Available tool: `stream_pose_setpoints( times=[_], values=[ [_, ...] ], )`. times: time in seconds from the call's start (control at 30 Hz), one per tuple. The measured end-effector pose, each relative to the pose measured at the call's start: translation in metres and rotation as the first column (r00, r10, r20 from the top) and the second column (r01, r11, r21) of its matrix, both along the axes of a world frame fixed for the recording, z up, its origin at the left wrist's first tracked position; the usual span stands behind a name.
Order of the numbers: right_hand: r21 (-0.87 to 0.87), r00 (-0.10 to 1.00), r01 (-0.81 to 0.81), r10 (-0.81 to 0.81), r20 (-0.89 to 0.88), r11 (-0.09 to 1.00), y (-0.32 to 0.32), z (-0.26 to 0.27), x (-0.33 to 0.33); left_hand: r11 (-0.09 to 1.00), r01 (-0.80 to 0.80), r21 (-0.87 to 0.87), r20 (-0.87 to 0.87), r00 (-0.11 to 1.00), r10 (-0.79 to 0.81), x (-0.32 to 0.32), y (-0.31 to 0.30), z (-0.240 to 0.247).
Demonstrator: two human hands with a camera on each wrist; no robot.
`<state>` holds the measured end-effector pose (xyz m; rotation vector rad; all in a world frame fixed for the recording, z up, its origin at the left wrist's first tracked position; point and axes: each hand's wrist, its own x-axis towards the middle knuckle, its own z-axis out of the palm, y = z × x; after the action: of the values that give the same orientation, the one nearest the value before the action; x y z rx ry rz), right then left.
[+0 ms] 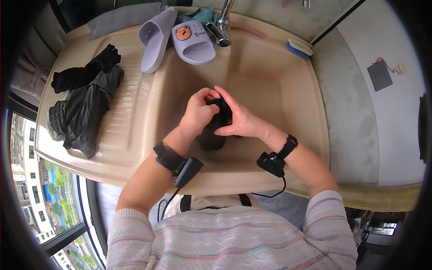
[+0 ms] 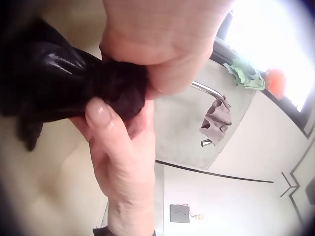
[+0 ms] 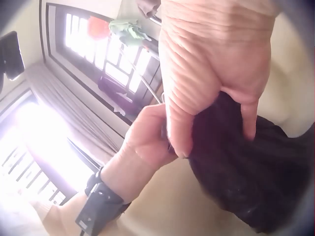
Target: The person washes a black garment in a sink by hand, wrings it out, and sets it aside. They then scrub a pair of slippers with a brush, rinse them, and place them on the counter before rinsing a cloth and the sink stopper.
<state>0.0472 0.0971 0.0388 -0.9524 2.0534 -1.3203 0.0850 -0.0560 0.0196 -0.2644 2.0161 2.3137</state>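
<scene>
A wet, black garment hangs bunched between both hands over the sink basin; its exact kind is hidden by the bunching. My left hand grips its upper end, fingers curled and thumb laid across the cloth. From the other side my right hand holds the same bunch between thumb and fingers. In the left wrist view, the right thumb presses on the gathered fabric, and the cloth glistens. The right wrist view shows the looser part spreading below the right hand.
A chrome faucet reaches over the basin's back edge. Two lilac slippers lean at the back left. Dark clothes lie on the ribbed drainboard. A blue-and-white brush sits on the back right rim.
</scene>
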Motion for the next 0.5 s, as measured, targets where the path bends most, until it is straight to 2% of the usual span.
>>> stream_pose_setpoints(
  times=[0.07, 0.1, 0.13, 0.2, 0.23, 0.27, 0.33, 0.37, 0.4, 0.43, 0.5],
  values=[
    [0.065, 0.973, 0.134, -0.119, -0.196, 0.989, -0.005, -0.009, 0.002, 0.981, 0.054, 0.186, -0.051, 0.998, -0.046, 0.003, 0.004, 0.002],
    [0.025, 0.974, 0.164, -0.158, -0.163, 0.986, -0.003, -0.013, 0.001, 0.977, 0.118, 0.175, -0.039, 0.993, -0.113, 0.003, 0.003, 0.0],
    [0.025, 0.972, 0.163, -0.157, -0.173, 0.986, 0.0, -0.018, -0.005, 0.977, 0.118, 0.175, -0.049, 0.993, -0.112, 0.002, 0.002, 0.005],
    [-0.016, 0.974, 0.222, -0.222, -0.038, 0.975, 0.013, -0.023, -0.016, 0.924, 0.276, 0.264, -0.003, 0.959, -0.285, 0.003, -0.003, 0.02],
    [-0.084, 0.955, 0.296, -0.297, -0.008, 0.952, 0.016, -0.018, -0.018, 0.922, 0.349, 0.169, -0.028, 0.937, -0.349, 0.002, -0.008, 0.026],
    [-0.085, 0.955, 0.294, -0.296, -0.012, 0.952, 0.021, -0.014, -0.02, 0.922, 0.348, 0.169, -0.031, 0.937, -0.348, 0.001, -0.009, 0.023],
    [-0.12, 0.901, 0.401, -0.368, 0.228, 0.908, 0.03, 0.001, -0.023, 0.953, 0.301, 0.039, -0.169, 0.942, -0.291, -0.001, -0.01, 0.016],
    [-0.159, 0.903, 0.407, -0.369, 0.219, 0.9, 0.031, 0.011, -0.021, 0.953, 0.301, 0.041, -0.169, 0.942, -0.29, -0.001, -0.011, 0.016],
    [-0.158, 0.902, 0.409, -0.372, 0.221, 0.899, 0.029, 0.02, -0.018, 0.945, 0.18, -0.275, -0.28, 0.925, -0.257, 0.0, -0.011, 0.017],
    [-0.19, 0.895, 0.413, -0.36, 0.262, 0.891, 0.027, 0.031, -0.014, 0.839, 0.008, -0.544, -0.389, 0.883, -0.261, 0.001, -0.01, 0.017],
    [-0.27, 0.903, 0.393, -0.313, 0.294, 0.879, 0.022, 0.047, -0.006, 0.819, 0.029, -0.573, -0.396, 0.865, -0.308, 0.003, 0.0, 0.012]
  ],
)
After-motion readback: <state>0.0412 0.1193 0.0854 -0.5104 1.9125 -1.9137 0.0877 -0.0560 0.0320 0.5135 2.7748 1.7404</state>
